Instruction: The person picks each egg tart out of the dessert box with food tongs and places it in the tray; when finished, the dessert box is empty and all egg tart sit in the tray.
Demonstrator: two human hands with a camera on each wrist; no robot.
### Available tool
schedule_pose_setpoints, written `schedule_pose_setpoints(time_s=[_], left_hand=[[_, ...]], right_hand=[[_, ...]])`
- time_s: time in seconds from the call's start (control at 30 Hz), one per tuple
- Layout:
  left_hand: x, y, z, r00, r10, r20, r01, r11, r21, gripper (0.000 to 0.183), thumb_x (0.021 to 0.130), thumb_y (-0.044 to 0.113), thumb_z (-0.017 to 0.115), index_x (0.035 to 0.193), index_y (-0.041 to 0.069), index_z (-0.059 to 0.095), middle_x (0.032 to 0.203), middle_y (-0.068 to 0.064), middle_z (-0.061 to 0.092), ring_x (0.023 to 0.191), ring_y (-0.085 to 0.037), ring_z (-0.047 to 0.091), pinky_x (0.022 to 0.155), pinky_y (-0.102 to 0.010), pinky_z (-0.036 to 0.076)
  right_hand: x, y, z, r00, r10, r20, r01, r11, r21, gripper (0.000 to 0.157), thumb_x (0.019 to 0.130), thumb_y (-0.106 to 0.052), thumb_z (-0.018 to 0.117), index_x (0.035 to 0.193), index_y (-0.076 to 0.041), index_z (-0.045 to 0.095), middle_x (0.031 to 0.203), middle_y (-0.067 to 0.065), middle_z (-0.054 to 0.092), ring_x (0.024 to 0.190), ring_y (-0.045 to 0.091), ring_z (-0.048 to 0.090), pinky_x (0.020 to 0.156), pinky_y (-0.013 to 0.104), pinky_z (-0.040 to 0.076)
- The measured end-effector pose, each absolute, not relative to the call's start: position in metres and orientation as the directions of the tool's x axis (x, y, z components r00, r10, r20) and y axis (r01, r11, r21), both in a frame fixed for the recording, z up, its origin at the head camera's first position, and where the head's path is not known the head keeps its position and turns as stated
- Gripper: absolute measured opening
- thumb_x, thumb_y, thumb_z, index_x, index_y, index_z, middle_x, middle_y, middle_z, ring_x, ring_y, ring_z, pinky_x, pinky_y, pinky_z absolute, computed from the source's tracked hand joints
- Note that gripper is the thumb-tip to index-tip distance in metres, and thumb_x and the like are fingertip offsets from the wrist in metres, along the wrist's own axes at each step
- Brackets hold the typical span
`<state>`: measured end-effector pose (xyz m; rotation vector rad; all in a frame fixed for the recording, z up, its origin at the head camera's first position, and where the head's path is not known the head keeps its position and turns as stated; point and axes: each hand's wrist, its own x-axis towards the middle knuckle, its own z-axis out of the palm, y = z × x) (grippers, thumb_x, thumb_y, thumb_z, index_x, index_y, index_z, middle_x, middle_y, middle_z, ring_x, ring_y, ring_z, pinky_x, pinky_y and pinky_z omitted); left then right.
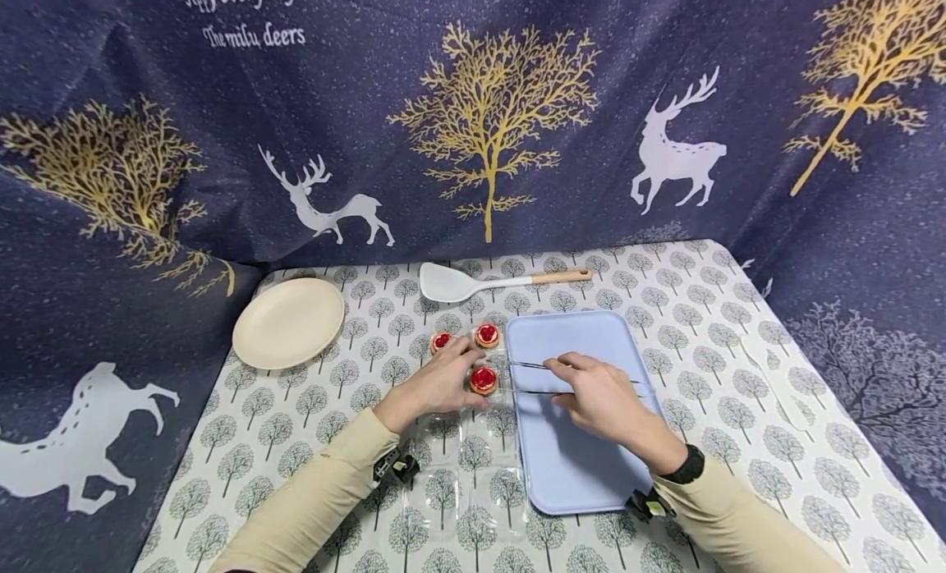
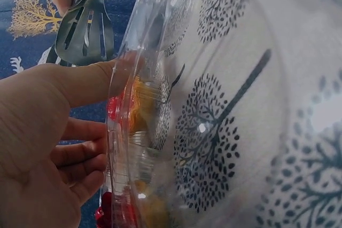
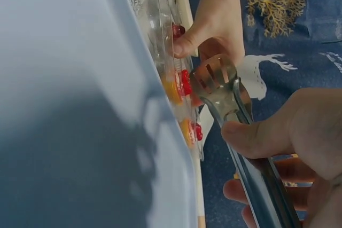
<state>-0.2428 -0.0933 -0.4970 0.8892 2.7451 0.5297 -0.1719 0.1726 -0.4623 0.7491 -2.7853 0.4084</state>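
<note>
My right hand (image 1: 608,402) grips metal tongs (image 3: 251,172) over the light blue tray (image 1: 569,474). Their slotted tips (image 2: 88,33) point left, spread apart, towards small red-topped tarts. One tart (image 1: 484,381) sits between the tong tips and my left hand (image 1: 438,381); another tart (image 1: 487,336) lies behind it, and a third tart (image 1: 441,341) is partly covered by my left fingers. All stand in a clear plastic compartment tray (image 1: 473,483). My left hand spreads over this tray, its thumb resting along the plastic edge in the left wrist view.
A cream plate (image 1: 288,323) stands at the back left. Along the back lies a white spatula (image 1: 451,284) with a wooden handle. The cloth on the table (image 1: 739,442) has a tree print, and a dark blue deer curtain (image 1: 355,130) hangs behind.
</note>
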Motion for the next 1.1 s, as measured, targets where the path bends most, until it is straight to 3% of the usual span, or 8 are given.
schedule_pose_setpoints(time_s=[0.5, 0.67, 1.1], left_hand=[[-0.243, -0.093, -0.495, -0.788, 0.611, -0.069, 0.535, 0.737, 0.413, 0.088, 0.068, 0.041, 0.086, 0.139, 0.004, 0.05, 0.134, -0.005, 0.05, 0.131, -0.022, 0.043, 0.117, -0.039, 0.033], [-0.243, -0.094, -0.494, -0.781, 0.621, -0.059, 0.546, 0.727, 0.417, 0.089, 0.067, 0.04, 0.086, 0.139, 0.003, 0.049, 0.134, -0.006, 0.049, 0.136, -0.023, 0.039, 0.12, -0.039, 0.027], [-0.244, -0.094, -0.496, -0.775, 0.63, -0.053, 0.561, 0.724, 0.401, 0.091, 0.066, 0.045, 0.085, 0.138, 0.003, 0.05, 0.135, -0.007, 0.05, 0.135, -0.025, 0.04, 0.119, -0.04, 0.03]], right_hand=[[-0.176, 0.16, -0.459, -0.822, -0.504, 0.265, -0.545, 0.831, -0.11, 0.053, 0.071, -0.011, 0.08, 0.122, -0.009, 0.067, 0.115, 0.01, 0.068, 0.092, 0.028, 0.067, 0.07, 0.044, 0.06], [-0.18, 0.156, -0.458, -0.801, -0.535, 0.268, -0.57, 0.819, -0.069, 0.053, 0.071, -0.017, 0.083, 0.121, -0.007, 0.067, 0.112, 0.011, 0.068, 0.087, 0.027, 0.066, 0.066, 0.041, 0.059], [-0.184, 0.149, -0.455, -0.805, -0.548, 0.227, -0.566, 0.824, -0.02, 0.054, 0.072, -0.019, 0.084, 0.122, -0.008, 0.066, 0.113, 0.01, 0.067, 0.084, 0.025, 0.064, 0.062, 0.037, 0.058]])
